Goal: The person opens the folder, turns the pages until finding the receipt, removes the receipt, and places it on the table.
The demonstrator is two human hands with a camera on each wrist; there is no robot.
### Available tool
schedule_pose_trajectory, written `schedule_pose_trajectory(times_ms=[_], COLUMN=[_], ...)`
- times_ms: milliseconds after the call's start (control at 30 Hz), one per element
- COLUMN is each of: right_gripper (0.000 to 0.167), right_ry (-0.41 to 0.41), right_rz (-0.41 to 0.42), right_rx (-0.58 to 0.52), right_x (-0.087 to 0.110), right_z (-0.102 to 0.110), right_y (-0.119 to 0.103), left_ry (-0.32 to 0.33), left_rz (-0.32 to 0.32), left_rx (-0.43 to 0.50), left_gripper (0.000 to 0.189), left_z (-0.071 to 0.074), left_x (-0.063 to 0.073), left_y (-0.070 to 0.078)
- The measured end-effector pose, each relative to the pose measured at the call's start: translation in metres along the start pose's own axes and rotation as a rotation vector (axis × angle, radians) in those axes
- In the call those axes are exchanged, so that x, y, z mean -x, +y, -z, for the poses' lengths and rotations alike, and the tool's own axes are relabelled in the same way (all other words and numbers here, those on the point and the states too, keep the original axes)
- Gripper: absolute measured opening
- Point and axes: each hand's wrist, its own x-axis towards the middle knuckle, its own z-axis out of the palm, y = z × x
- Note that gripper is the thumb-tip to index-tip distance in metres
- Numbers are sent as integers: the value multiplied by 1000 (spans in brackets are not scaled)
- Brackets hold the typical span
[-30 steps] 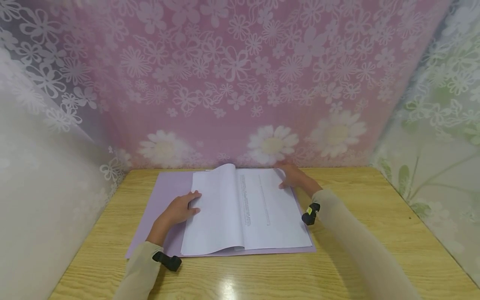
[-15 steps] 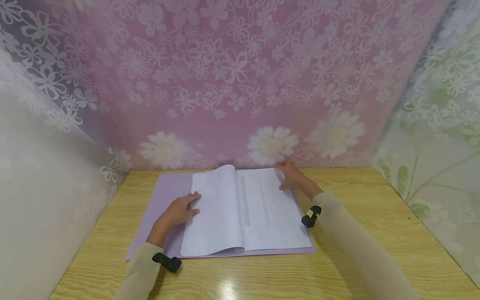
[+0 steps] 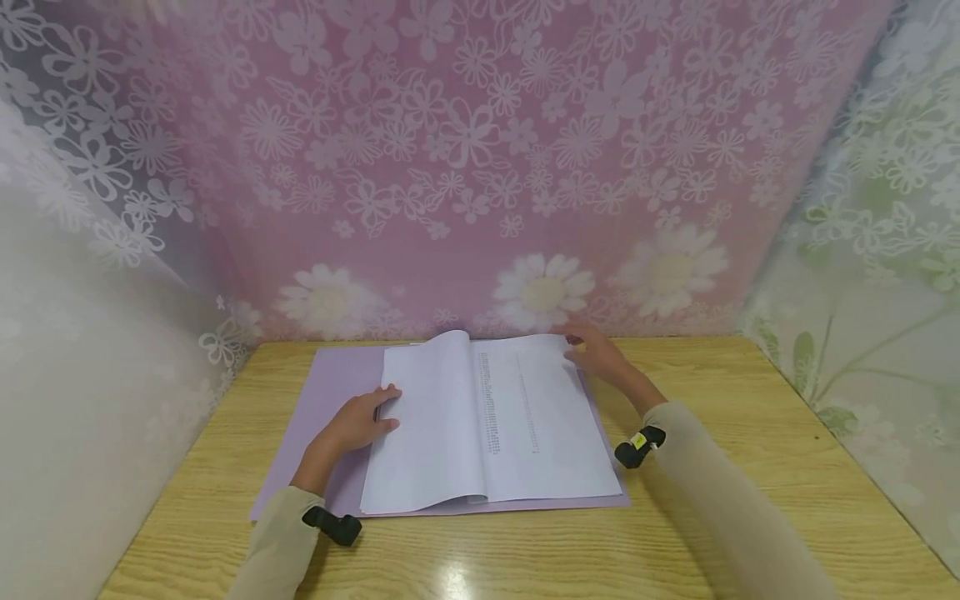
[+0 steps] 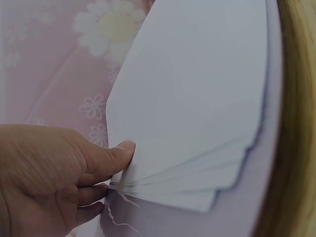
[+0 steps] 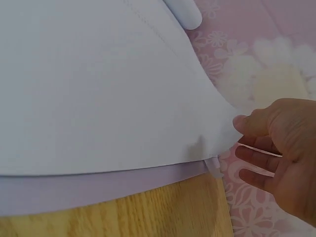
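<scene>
A stack of white paper sheets (image 3: 423,433) lies spread like an open book on a lilac folder (image 3: 341,367). The right-hand page (image 3: 558,433) carries columns of small print, too fine to read. At the left edge, my left hand (image 3: 356,423) holds the turned sheets, its thumb (image 4: 123,153) on top and fingers at the edge, where the layers fan out. With thumb and fingers, my right hand (image 5: 291,153) pinches the far right corner of the printed page. That corner is lifted and bent, off the sheets beneath.
All of this lies on a wood-grain table (image 3: 480,554). Behind it hangs a pink flowered cloth (image 3: 480,167), close to the folder's far edge. Pale cloths stand at both sides. Each wrist wears a black camera (image 3: 637,447).
My right hand has shifted slightly right, raising the far right corner of the printed page. My left hand stays in place on the turned sheets.
</scene>
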Motion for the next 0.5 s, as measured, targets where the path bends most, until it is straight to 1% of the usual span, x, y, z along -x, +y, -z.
schedule_pose_trajectory(times_ms=[67, 133, 233, 367, 500], right_gripper=[48, 47, 44, 41, 45], right_ry=[9, 16, 16, -11, -22], right_rz=[13, 27, 43, 29, -14], right_rx=[-61, -99, -108, -126, -225], right_x=[5, 8, 15, 25, 34], right_z=[1, 2, 4, 8, 13], right_y=[2, 3, 6, 6, 3], left_ry=[0, 1, 3, 1, -1], left_rz=[3, 4, 8, 10, 4], left_rx=[2, 3, 1, 1, 3], left_gripper=[57, 57, 57, 57, 57], left_z=[0, 0, -1, -2, -1], left_x=[0, 1, 0, 0, 0], left_y=[0, 0, 0, 0, 0])
